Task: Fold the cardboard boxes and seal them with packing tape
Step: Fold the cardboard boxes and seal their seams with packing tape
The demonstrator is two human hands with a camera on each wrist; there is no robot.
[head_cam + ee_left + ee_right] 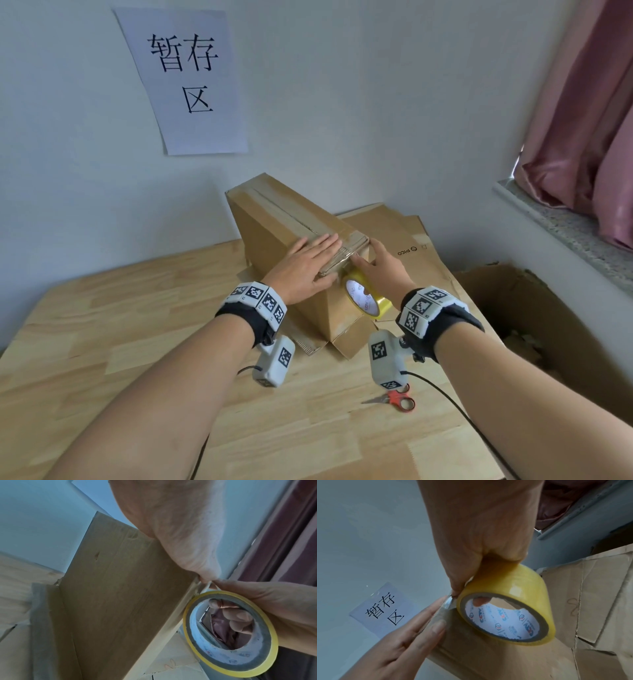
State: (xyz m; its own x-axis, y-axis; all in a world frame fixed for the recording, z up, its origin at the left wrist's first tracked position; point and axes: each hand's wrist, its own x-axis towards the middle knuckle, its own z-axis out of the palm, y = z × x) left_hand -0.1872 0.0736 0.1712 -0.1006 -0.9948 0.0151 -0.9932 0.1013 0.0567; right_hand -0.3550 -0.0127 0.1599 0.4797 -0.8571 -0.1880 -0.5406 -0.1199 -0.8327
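Note:
A folded cardboard box [274,226] stands on the wooden table [137,325], with its top seam under clear tape. My left hand [315,253] lies flat on the box top at its near end, fingers straight, pressing the tape down. My right hand [380,270] grips the yellow packing tape roll [366,296] against the box's near end face. In the right wrist view its fingers go through the core of the roll [513,588], and a short strip of tape [448,601] runs to the box edge beside my left hand's fingertips [436,605].
Red-handled scissors [394,399] lie on the table near my right wrist. Flattened cardboard sheets [394,233] lie behind and under the box. An open carton [513,308] stands to the right of the table. A paper sign [185,78] hangs on the wall.

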